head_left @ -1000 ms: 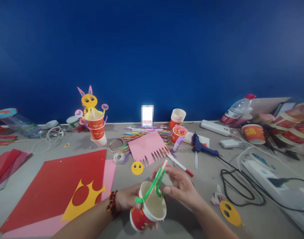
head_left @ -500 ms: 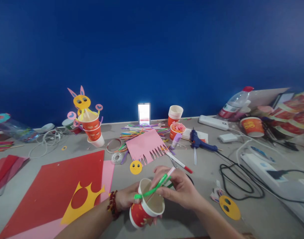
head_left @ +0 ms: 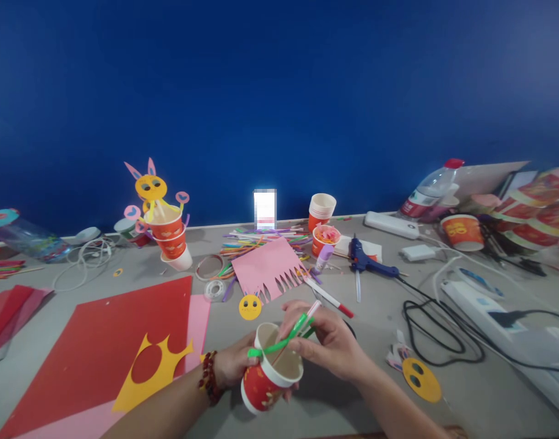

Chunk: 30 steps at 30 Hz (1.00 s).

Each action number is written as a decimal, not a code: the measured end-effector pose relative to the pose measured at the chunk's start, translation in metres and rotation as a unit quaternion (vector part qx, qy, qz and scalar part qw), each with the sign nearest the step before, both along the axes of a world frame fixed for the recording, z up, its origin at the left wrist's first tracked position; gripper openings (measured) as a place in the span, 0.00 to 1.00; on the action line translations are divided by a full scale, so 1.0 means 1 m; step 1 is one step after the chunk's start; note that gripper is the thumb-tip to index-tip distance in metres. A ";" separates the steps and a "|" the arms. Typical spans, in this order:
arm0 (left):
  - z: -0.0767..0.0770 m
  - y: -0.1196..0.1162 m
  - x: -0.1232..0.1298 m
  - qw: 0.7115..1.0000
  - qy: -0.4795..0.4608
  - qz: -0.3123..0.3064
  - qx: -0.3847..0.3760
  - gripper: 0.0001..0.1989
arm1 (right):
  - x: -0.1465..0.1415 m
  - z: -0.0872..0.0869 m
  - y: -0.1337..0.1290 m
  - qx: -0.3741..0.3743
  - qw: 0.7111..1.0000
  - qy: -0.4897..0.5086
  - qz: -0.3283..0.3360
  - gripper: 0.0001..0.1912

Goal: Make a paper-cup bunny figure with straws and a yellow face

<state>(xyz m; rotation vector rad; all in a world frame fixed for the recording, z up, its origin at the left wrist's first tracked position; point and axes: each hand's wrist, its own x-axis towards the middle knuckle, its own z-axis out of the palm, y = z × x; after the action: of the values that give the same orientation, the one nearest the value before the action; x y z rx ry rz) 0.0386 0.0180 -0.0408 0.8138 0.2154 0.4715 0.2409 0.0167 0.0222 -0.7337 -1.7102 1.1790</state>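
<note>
My left hand (head_left: 231, 366), with a beaded bracelet at the wrist, is closed round a red paper cup (head_left: 263, 387) with a white rim. The cup tilts, its mouth facing up and to the right. Across the mouth runs a green pipe cleaner (head_left: 279, 346), its left end by my left thumb at the rim. My right hand (head_left: 332, 341) is closed over the cup's far right side, pinching the pipe cleaner's other end against a thin pale stick (head_left: 313, 310). The stick's lower part reaches into the cup. Some right fingertips are hidden.
Pink fringed paper (head_left: 265, 268) and a yellow face disc (head_left: 250, 307) lie beyond the cup. Left are red sheets (head_left: 124, 317) and a stacked-cup rabbit figure (head_left: 168, 231). Right are a blue glue gun (head_left: 371, 265), its black cord (head_left: 412, 332) and a power strip (head_left: 485, 317).
The cup has turned slightly more upright. The green pipe cleaner's left end has risen a little at the rim. Both hands keep their hold.
</note>
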 end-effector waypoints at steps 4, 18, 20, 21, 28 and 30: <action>0.003 0.001 0.002 1.000 0.001 -0.024 -0.009 0.38 | -0.001 0.003 -0.001 -0.001 1.000 0.001 0.012 0.12; 0.012 0.000 0.002 0.997 0.022 -0.046 -0.055 0.37 | 0.000 0.010 0.000 0.011 1.000 -0.011 0.012 0.16; 0.011 0.000 0.001 0.997 0.031 -0.041 -0.055 0.38 | 0.000 0.011 -0.001 0.009 1.000 -0.025 0.006 0.17; 0.011 0.000 0.001 0.997 0.033 -0.040 -0.054 0.38 | 0.001 0.011 -0.001 0.008 1.000 -0.029 0.003 0.18; 0.011 0.001 0.001 0.997 0.042 -0.042 -0.050 0.40 | 0.002 0.009 -0.002 0.001 1.000 -0.029 -0.002 0.17; 0.012 0.001 0.001 0.997 0.042 -0.035 -0.054 0.39 | 0.002 0.007 -0.002 0.003 1.000 -0.030 -0.005 0.17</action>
<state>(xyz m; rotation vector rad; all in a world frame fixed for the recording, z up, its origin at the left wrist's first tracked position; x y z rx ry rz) 0.0399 0.0187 -0.0285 0.7337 0.2874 0.3557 0.2430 0.0144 0.0292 -0.7804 -1.7578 1.1543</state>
